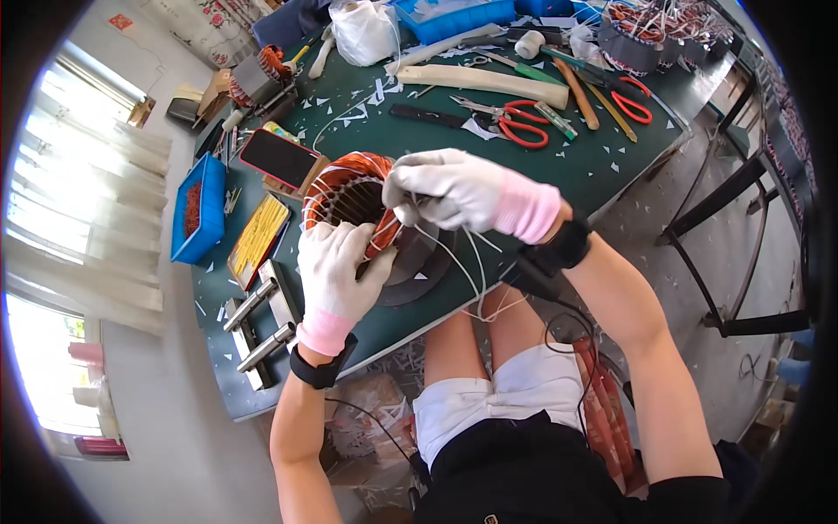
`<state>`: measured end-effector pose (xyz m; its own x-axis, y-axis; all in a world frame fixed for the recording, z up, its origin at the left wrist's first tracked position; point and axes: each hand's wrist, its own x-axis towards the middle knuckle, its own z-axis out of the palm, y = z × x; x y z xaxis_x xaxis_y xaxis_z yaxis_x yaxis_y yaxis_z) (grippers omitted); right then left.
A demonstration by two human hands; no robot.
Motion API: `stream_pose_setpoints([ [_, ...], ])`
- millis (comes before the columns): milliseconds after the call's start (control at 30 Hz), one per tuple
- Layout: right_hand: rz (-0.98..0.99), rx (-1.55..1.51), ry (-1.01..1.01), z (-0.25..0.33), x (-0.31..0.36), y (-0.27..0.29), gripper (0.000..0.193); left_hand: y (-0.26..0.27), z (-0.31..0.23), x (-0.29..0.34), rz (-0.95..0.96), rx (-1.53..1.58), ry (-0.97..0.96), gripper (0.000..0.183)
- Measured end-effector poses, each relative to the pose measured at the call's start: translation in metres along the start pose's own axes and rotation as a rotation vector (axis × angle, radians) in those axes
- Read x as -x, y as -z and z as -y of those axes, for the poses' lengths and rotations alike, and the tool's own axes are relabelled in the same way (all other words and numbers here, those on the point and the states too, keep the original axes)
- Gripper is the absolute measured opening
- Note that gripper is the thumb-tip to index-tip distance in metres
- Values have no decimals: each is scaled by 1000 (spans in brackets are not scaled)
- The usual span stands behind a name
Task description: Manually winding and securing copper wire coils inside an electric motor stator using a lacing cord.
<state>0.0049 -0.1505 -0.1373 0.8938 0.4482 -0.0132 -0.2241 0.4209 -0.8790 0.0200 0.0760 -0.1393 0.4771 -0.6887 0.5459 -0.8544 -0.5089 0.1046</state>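
Observation:
A motor stator (312, 203) with orange copper windings, laced with white cord, stands on a dark round base (428, 278) near the table's front edge. My left hand (339, 266), in a white glove with a pink cuff, grips the near side of the winding ring, its fingers over the rim. At the ring's right side, my right hand (445, 188), gloved the same way, is closed with fingertips pinched on the white lacing cord (478, 271). Loops of this cord hang from the right hand past the table edge, over my legs. The right fingertips are partly hidden.
Left of the stator lie a phone (278, 158), a tray of yellow strips (259, 237), a blue bin (199, 210) and a metal fixture (262, 323). Red-handled scissors (522, 122), a pale wooden bar (480, 86) and more stators (633, 44) are farther back.

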Motion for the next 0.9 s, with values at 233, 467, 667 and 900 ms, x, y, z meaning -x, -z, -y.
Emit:
stream_pose_setpoints([
  [233, -949, 1215, 302, -49, 73, -5, 30, 7, 2, -2, -67, 5, -63, 23],
  [467, -780, 992, 656, -85, 33, -60, 41, 8, -2, -8, -5, 37, 17, 20],
  [667, -843, 982, 632, -86, 20, -62, 40, 1, 1, -11, -12, 61, -3, 24],
  [900, -460, 70, 182, -52, 43, -32, 24, 3, 1, -9, 7, 15, 50, 24],
])
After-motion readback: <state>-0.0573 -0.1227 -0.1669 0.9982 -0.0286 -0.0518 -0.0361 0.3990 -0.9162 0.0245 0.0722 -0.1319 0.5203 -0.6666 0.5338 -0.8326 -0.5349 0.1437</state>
